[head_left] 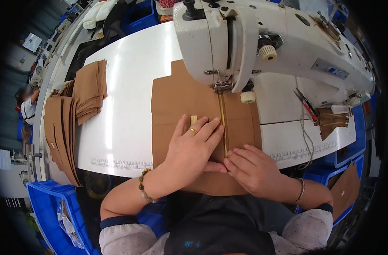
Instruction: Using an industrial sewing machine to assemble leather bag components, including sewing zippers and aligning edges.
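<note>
A brown fabric panel (170,97) lies under the presser foot (222,87) of a white sewing machine (198,51) and hangs over the table's near edge. A zipper with gold-coloured teeth (223,112) runs down it from the foot towards me. My left hand (194,144) rests flat on the panel, its fingers stretched beside the zipper and its thumb pointing to my other hand. Lower down, my right hand (253,168) has its fingers bent together on the fabric at the zipper's near part; its thumb is hidden. Above my left fingers sits a small pale label (193,119).
Stacked brown fabric pieces (62,127) lie at the left of the white table (121,85). Red-handled snips (306,106), a cord (303,140) and brown zipper pieces (332,122) lie right. Blue bins (53,187) stand below both sides. A person (28,106) sits far left.
</note>
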`<act>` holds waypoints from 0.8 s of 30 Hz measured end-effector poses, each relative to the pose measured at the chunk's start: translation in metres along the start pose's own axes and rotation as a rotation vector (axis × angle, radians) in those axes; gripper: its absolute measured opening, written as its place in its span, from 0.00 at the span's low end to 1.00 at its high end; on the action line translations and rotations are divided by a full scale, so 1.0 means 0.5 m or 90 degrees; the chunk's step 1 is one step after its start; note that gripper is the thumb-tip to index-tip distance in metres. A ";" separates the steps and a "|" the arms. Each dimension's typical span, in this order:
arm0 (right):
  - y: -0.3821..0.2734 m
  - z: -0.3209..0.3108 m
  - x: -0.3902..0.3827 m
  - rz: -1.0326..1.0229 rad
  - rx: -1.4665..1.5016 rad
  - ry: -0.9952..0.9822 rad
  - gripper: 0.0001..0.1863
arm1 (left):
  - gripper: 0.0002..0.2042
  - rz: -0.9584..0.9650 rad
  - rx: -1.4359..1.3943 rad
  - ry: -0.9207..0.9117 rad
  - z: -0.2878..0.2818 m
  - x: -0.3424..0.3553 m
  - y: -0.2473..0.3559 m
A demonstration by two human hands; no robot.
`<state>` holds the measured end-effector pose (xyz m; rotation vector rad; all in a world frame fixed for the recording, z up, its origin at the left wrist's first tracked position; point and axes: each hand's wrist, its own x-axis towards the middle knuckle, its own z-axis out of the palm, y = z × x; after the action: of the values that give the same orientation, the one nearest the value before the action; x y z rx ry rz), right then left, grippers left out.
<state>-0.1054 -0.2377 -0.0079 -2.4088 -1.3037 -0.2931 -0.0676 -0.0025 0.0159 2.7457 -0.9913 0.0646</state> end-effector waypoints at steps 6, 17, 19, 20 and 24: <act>0.023 0.010 0.019 0.026 -0.002 0.035 0.19 | 0.42 -0.002 0.009 0.022 0.004 0.031 -0.027; 0.072 0.013 0.057 0.025 -0.032 0.050 0.21 | 0.44 -0.015 0.030 0.033 0.004 0.081 -0.062; 0.078 0.013 0.061 0.027 -0.034 0.052 0.22 | 0.44 -0.031 0.011 0.012 0.004 0.084 -0.066; 0.081 0.012 0.062 0.026 -0.026 0.048 0.22 | 0.44 -0.031 0.018 0.014 0.005 0.086 -0.068; 0.087 0.010 0.062 0.029 -0.004 0.029 0.23 | 0.41 -0.033 0.001 0.042 0.015 0.079 -0.068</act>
<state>-0.0521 -0.2333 -0.0115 -2.4197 -1.2290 -0.3377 -0.0157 -0.0036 0.0067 2.7490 -0.9038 0.1460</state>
